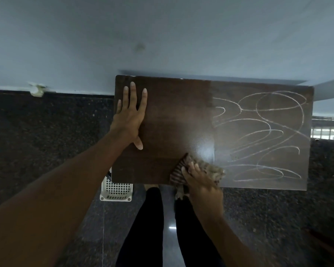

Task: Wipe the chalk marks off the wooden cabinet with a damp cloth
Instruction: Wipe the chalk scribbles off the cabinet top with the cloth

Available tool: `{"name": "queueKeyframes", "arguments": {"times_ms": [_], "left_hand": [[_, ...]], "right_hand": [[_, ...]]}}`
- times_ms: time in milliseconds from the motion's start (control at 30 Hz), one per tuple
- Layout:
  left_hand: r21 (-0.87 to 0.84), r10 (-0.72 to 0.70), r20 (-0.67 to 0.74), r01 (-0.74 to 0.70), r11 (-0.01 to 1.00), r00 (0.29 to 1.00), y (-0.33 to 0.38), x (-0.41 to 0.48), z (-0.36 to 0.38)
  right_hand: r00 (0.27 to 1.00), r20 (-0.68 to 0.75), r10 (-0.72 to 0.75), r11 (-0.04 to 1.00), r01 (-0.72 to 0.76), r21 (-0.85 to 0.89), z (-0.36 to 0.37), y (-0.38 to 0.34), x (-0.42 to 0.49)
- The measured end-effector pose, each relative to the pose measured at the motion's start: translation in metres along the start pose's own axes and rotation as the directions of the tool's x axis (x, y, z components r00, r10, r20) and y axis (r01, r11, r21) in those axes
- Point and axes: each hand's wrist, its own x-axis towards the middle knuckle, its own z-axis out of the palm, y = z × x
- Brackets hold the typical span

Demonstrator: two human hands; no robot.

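I look down on the dark wooden cabinet top (pixel 172 116) that stands against a pale wall. White looping chalk marks (pixel 262 135) cover its right half; the left half is darker and shows no marks. My left hand (pixel 130 116) lies flat with fingers spread on the top's left side. My right hand (pixel 199 180) presses a brown striped cloth (pixel 178 170) onto the front edge near the middle, just left of the nearest chalk loops. Part of the cloth hangs over the edge.
A white plastic grid basket (pixel 116 190) sits on the floor under the cabinet's front left corner. My legs in black trousers (pixel 148 228) stand right in front of the cabinet. Dark speckled floor (pixel 46 132) surrounds it. A window grille (pixel 328 131) shows at the right.
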Motion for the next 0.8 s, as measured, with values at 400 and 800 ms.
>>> {"name": "queueKeyframes", "arguments": {"times_ms": [400, 800], "left_hand": [[-0.019, 0.028, -0.034, -0.029, 0.999, 0.999, -0.002, 0.000, 0.011], [-0.040, 0.026, -0.004, -0.026, 0.999, 1.000, 0.002, -0.008, 0.007]], "right_hand": [[0.906, -0.054, 0.419, 0.898, -0.423, -0.121, -0.035, -0.001, 0.130], [0.985, 0.136, 0.102, 0.992, -0.091, -0.084, 0.003, -0.043, 0.006]]}}
